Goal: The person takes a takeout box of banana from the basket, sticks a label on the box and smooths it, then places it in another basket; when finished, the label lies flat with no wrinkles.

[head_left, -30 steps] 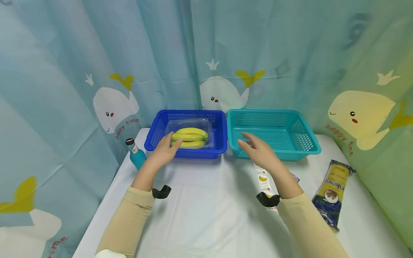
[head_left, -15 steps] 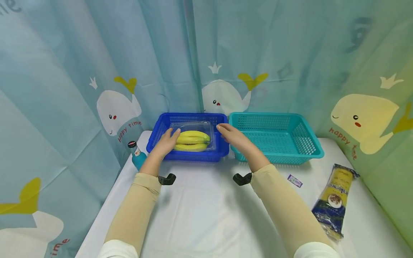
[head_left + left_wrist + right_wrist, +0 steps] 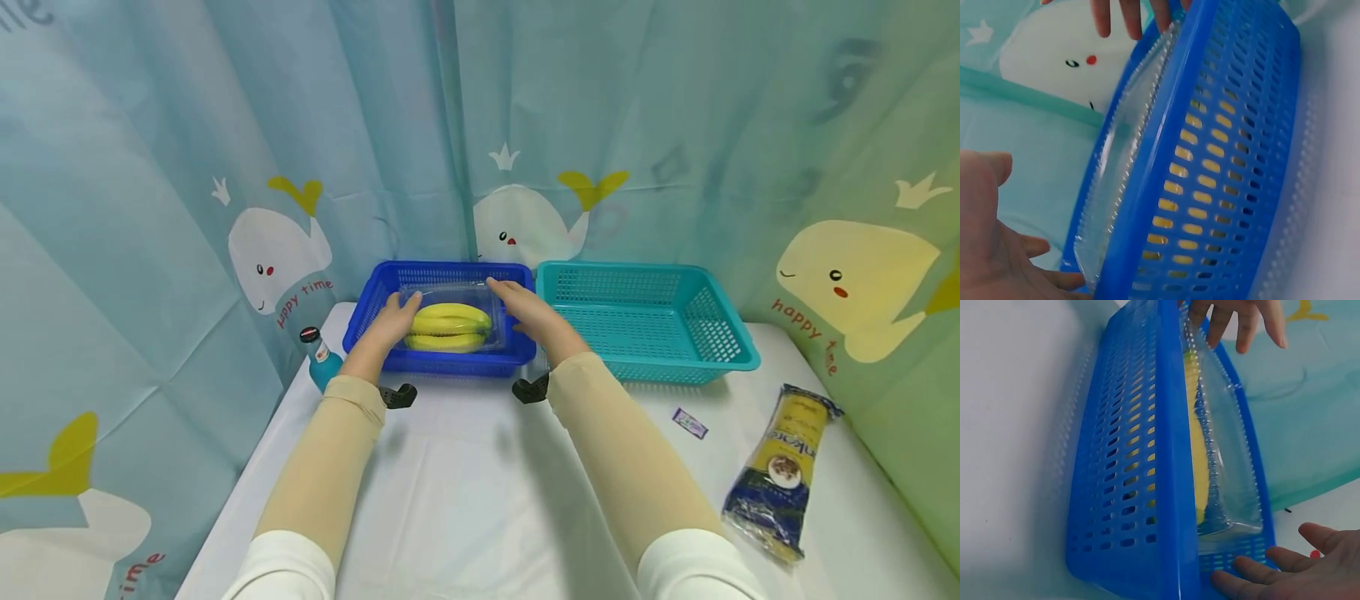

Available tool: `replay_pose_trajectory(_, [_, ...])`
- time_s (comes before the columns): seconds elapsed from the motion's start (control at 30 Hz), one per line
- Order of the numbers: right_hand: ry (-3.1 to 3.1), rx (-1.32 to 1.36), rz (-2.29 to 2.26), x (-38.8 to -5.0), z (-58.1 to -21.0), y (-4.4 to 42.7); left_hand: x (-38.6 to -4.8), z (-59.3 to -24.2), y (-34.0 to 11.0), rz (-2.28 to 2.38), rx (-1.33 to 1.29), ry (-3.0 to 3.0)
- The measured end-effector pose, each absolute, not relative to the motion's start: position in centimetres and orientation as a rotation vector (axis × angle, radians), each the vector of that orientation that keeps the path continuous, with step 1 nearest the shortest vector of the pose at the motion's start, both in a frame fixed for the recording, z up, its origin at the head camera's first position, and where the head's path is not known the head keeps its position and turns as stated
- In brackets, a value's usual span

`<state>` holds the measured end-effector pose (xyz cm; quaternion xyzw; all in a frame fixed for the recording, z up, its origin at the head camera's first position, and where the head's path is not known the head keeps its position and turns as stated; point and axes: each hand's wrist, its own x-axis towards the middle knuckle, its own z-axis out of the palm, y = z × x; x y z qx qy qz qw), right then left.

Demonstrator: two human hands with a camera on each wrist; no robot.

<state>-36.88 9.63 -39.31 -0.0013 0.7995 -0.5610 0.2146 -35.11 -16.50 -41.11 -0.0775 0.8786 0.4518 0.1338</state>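
Several yellow bananas (image 3: 448, 319) lie in a clear plastic box (image 3: 453, 293), which stands inside the blue basket (image 3: 465, 363). My left hand (image 3: 390, 325) is at the box's left end, over the basket, its fingers extended. At the right end, my right hand (image 3: 532, 315) reaches in with fingers loosely straight. In the left wrist view, the left fingertips come close to the box's corner; whether they touch it I cannot tell. The right wrist view has the right hand (image 3: 1304, 569) over the basket, slightly apart from the box's end.
A turquoise basket (image 3: 660, 367) stands right of the blue one. A blue bottle (image 3: 322, 365) is at the left table edge. On the right lie a small purple packet (image 3: 690, 422) and a yellow and blue bag (image 3: 783, 467). A whale-print curtain (image 3: 420, 125) hangs behind.
My right hand has moved left, from before the turquoise basket to the box's right end. The left hand has stayed near the box's left end. A banana-print strip is now hidden.
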Motion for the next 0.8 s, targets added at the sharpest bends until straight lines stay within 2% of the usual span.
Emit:
replay_pose_trajectory(0.33, [2.175, 0.102, -1.558, -38.6, -40.8, 8.6, -36.9, -42.3, -17.0, 1.342, -0.309, 2.500])
replay_pose_trajectory(0.8, [2.118, 0.170, -1.571, -39.0, -42.3, 7.9, -37.9, -42.8, -16.9, 1.204, -0.346, 2.525])
